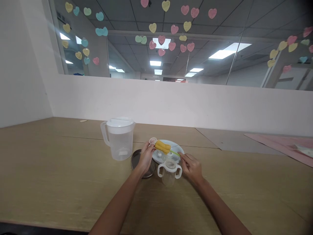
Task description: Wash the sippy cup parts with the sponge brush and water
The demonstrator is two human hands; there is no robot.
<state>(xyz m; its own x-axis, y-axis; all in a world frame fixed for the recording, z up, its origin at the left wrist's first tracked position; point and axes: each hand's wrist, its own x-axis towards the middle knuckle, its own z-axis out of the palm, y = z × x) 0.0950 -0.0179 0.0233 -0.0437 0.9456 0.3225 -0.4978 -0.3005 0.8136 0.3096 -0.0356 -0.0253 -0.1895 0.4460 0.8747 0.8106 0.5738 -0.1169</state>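
Observation:
My right hand (192,166) is closed around the thin green handle of a bottle brush with a yellow sponge head (163,147). Beside the sponge's far left end, my left hand (146,156) pinches a small round whitish ring (153,141), perhaps a bottle collar. Whether sponge and ring touch, I cannot tell. Just below the brush stands a clear baby bottle (168,178), upright and uncapped, with two white side handles. Behind it is a white plate (175,144) with small clear and white pieces on it. A dark round metal pan (134,160) lies partly under my left forearm and hand.
A translucent lidded pitcher (121,142) stands to the left of the pan, its handle facing left. At the right lie a grey sheet (227,142) and a pink sheet (274,143) with a plastic packet. A white wall (158,101) with a window above bounds the wooden table's back.

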